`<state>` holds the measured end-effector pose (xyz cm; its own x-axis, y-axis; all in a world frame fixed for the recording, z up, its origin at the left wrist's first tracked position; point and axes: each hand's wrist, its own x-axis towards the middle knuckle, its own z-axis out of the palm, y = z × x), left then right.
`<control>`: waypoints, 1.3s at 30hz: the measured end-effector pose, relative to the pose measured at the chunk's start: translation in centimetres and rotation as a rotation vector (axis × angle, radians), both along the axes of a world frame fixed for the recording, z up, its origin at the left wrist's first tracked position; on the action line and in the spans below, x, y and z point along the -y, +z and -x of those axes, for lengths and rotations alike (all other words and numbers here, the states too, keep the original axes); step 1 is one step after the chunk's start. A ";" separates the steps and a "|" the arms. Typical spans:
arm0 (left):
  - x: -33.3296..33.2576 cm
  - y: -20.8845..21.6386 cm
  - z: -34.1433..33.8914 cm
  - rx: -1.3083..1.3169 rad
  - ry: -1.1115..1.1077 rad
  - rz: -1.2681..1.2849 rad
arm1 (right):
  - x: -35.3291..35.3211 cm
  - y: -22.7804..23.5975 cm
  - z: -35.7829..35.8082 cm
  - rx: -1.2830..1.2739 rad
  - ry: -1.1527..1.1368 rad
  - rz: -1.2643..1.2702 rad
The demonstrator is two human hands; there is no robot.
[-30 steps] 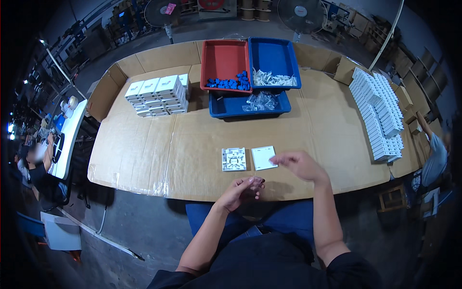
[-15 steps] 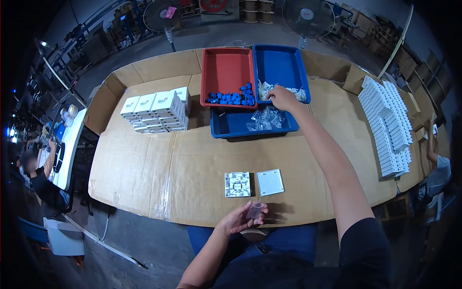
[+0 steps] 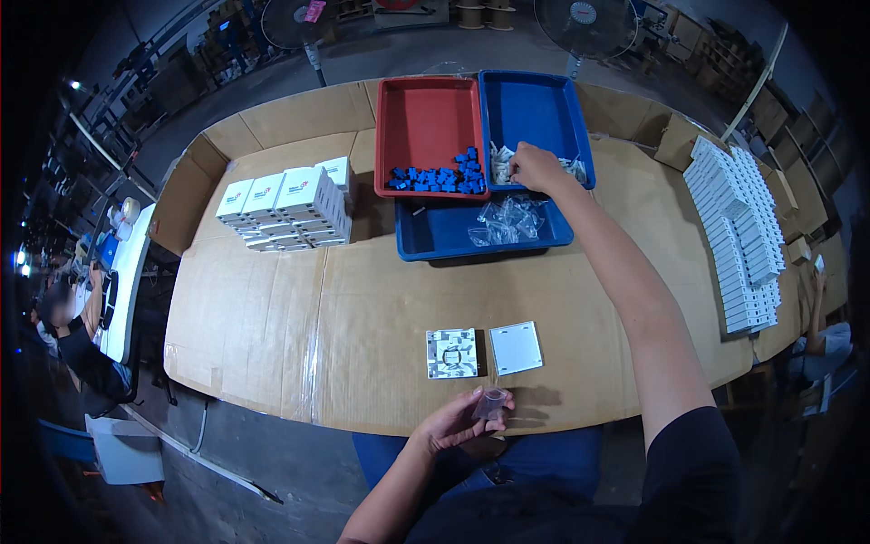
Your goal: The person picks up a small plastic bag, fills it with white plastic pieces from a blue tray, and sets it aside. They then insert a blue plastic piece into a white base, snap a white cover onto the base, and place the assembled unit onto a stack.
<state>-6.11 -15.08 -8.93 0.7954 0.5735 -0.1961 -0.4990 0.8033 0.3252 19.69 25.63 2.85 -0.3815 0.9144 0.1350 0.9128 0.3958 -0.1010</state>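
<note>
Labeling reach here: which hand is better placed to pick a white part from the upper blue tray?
Right. The right hand is already in the upper blue tray, on the white parts; the left hand holds a small clear bag.

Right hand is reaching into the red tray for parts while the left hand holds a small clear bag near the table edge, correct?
Not quite. The head view shows the right hand in the upper blue tray, on the pale parts there, not in the red tray. The left hand does hold the small clear bag near the table edge.

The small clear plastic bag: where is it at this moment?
In the head view, the small clear plastic bag is pinched in the left hand at the table's near edge, just below the two white square plates.
</note>
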 end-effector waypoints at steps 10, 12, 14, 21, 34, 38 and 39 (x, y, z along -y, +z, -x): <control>0.2 -0.3 0.0 0.081 -0.011 0.018 | 0.6 0.4 -2.2 -0.111 0.065 -0.081; 0.3 -0.1 -0.3 0.114 0.005 0.054 | 1.1 1.1 -3.4 -0.189 0.055 -0.111; 0.6 -0.3 0.0 0.130 0.015 0.066 | 2.5 2.2 -3.1 -0.270 0.056 -0.130; 0.2 -2.7 0.4 0.152 0.007 0.153 | 14.1 2.7 -2.4 -1.000 -0.002 0.318; 0.7 -0.2 -0.4 0.060 0.067 -0.024 | 36.7 0.9 3.5 -0.885 0.101 0.726; 1.1 0.0 -0.4 0.006 0.089 -0.077 | 36.6 0.6 4.1 -0.742 0.281 0.665; 1.2 0.0 -0.2 -0.016 0.091 -0.085 | 36.2 -0.2 4.2 -0.724 0.336 0.678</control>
